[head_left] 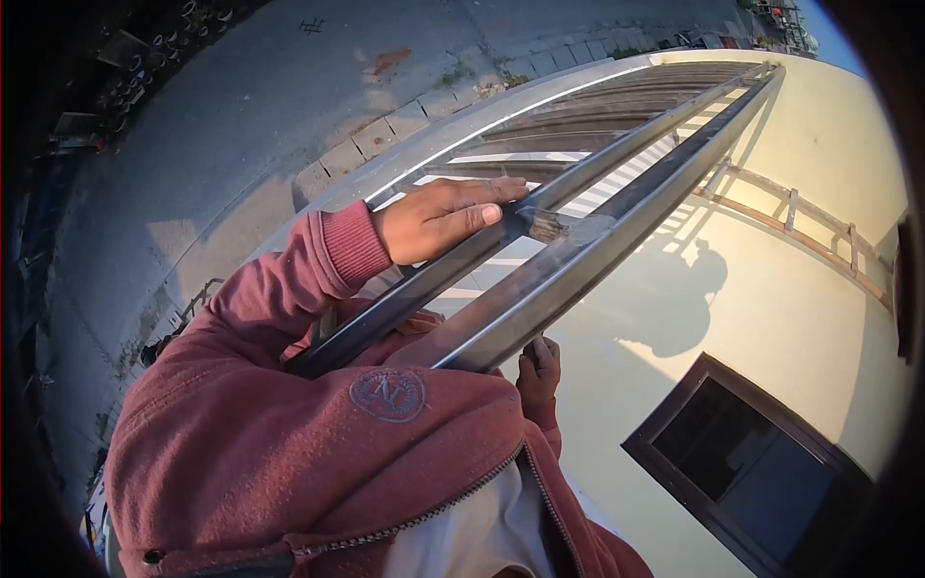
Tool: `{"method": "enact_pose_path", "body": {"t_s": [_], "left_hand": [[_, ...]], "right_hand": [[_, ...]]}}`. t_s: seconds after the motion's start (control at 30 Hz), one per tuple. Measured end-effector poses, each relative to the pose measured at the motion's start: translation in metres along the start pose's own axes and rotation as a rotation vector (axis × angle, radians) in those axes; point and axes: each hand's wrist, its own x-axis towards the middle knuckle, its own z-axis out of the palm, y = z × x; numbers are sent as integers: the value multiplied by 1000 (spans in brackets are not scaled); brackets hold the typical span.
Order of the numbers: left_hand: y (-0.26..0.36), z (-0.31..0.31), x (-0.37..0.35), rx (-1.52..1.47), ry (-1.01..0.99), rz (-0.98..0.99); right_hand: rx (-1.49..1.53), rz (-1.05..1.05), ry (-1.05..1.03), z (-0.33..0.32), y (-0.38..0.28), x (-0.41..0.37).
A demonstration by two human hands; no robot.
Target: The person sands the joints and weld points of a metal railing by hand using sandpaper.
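My left hand [443, 220] lies on the upper of two long dark metal beams [617, 166], its fingers stretched along the top and the thumb pointing forward. Just past the fingertips, a small greyish-brown piece with a bristly look [547, 227] sits between the beams; I cannot make out its kind. The lower metal beam [578, 265] runs beside it, its near end against my jacket. Under that beam my right hand [540, 368] is closed, knuckles up, around something dark that is mostly hidden.
A cream wall [819, 135] stands on the right, with a wooden ladder [790, 214] and a dark-framed window [752, 462]. Slatted metal framework [597, 106] stretches ahead. Far below on the left is a paved street [251, 125]. Plants in pots stand at the upper left.
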Motion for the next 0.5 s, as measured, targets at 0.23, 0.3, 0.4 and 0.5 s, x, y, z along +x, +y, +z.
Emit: {"method": "enact_pose_path", "body": {"t_s": [0.23,0.3,0.4,0.5], "left_hand": [[20,10,14,395,-118,81],[25,16,13,347,-14,316],[31,25,18,315,76,524],[31,11,14,306,33,502]], "right_hand": [[-84,-65,-96,-1,-14,7],[-61,-121,-91,2,-11,9],[37,-38,-111,6,-12,12],[19,-58,-119,7,-17,20]]}}
